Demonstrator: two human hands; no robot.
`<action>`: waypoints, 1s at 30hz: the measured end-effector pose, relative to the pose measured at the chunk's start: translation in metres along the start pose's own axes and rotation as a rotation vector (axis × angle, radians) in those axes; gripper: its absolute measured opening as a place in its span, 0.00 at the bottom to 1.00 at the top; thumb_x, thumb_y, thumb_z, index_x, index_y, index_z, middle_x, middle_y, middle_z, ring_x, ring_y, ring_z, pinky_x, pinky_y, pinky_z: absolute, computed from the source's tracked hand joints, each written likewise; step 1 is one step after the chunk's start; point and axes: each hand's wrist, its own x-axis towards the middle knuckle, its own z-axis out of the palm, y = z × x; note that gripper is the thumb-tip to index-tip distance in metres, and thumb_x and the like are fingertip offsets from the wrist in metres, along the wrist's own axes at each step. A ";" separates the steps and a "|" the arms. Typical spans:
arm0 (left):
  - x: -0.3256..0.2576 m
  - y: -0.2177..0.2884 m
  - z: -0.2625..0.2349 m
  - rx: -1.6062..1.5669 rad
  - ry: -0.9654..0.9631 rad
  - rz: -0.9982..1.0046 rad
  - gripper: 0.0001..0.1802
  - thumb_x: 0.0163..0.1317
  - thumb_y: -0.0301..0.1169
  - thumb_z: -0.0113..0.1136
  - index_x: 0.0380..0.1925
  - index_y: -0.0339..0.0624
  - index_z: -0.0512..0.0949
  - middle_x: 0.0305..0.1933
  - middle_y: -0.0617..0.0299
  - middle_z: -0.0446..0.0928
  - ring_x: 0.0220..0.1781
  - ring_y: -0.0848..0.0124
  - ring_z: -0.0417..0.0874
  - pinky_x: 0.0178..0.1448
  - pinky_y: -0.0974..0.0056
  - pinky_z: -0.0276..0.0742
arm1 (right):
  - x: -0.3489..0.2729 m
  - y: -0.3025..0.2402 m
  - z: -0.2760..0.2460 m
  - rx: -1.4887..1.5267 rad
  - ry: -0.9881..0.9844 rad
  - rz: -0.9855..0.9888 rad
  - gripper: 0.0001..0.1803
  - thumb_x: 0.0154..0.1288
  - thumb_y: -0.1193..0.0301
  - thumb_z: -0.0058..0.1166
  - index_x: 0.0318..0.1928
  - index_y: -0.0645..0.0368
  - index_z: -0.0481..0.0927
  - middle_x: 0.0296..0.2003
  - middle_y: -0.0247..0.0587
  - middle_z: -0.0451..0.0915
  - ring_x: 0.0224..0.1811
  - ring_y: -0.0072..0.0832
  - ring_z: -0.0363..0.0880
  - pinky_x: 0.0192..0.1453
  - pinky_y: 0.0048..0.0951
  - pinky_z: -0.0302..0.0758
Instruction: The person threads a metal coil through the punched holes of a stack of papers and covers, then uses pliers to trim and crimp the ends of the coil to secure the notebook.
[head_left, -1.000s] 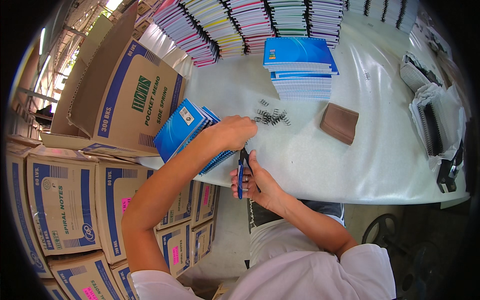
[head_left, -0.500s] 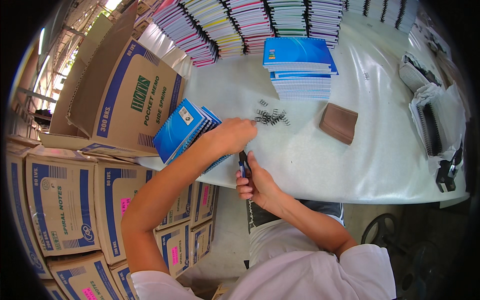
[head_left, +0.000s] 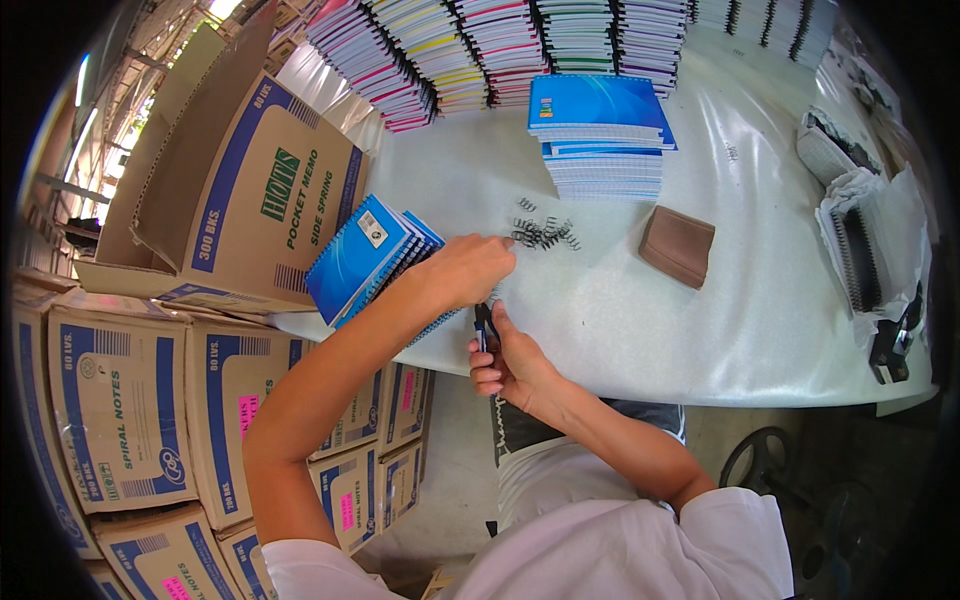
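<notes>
The left hand (head_left: 468,270) is closed around the near end of a small bundle of blue spiral notebooks (head_left: 372,255), its grip pinching their bound edge so that they tilt up and fan out to the left, at the near left edge of the white table (head_left: 640,330). The right hand (head_left: 510,365) sits just below and to the right of it, at the table's near edge, with fingers curled tight around a dark, slim tool with blue handles (head_left: 484,325), whose tip points up toward the left hand; the two hands are almost touching. Just beyond the left hand, a loose cluster of small metal wire spirals (head_left: 542,232) lies on the table. Farther off stands a neat stack of blue notebooks (head_left: 604,135), and to the right of the spirals a brown wallet-like pouch (head_left: 677,245) lies flat. Along the far edge run rows of stacked notebooks with coloured edges (head_left: 480,45). At the right edge lie white piles of spiral-bound pads (head_left: 865,240). To the left, an open cardboard box (head_left: 250,195) with blue print leans over stacked cartons (head_left: 120,400) on the floor.
</notes>
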 end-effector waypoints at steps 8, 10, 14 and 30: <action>-0.006 0.030 0.032 0.039 0.243 -0.099 0.30 0.50 0.15 0.55 0.58 0.32 0.71 0.70 0.46 0.65 0.60 0.49 0.78 0.46 0.56 0.85 | -0.107 -0.023 -0.031 -1.762 0.745 -0.879 0.31 0.67 0.42 0.51 0.35 0.64 0.71 0.21 0.40 0.72 0.18 0.38 0.69 0.22 0.37 0.64; -0.009 0.048 0.038 -0.004 0.342 -0.140 0.32 0.49 0.14 0.55 0.60 0.32 0.70 0.70 0.45 0.63 0.65 0.47 0.74 0.46 0.57 0.87 | -0.137 -0.043 -0.033 -2.089 1.132 -0.958 0.32 0.52 0.44 0.64 0.37 0.63 0.72 0.36 0.46 0.78 0.41 0.43 0.77 0.44 0.42 0.72; -0.017 0.074 0.058 -0.092 0.613 -0.219 0.32 0.54 0.15 0.55 0.63 0.32 0.67 0.70 0.46 0.63 0.70 0.46 0.68 0.52 0.57 0.84 | -0.156 -0.066 -0.043 -2.452 1.141 -1.049 0.42 0.51 0.46 0.63 0.58 0.67 0.71 0.59 0.54 0.68 0.62 0.45 0.68 0.68 0.43 0.62; -0.046 0.123 0.115 -1.264 1.057 -0.536 0.34 0.67 0.17 0.47 0.73 0.35 0.51 0.72 0.36 0.60 0.72 0.46 0.66 0.68 0.56 0.69 | 0.000 -0.125 -0.008 -2.372 -0.341 -1.050 0.39 0.58 0.46 0.61 0.61 0.57 0.65 0.63 0.52 0.62 0.70 0.50 0.59 0.76 0.55 0.53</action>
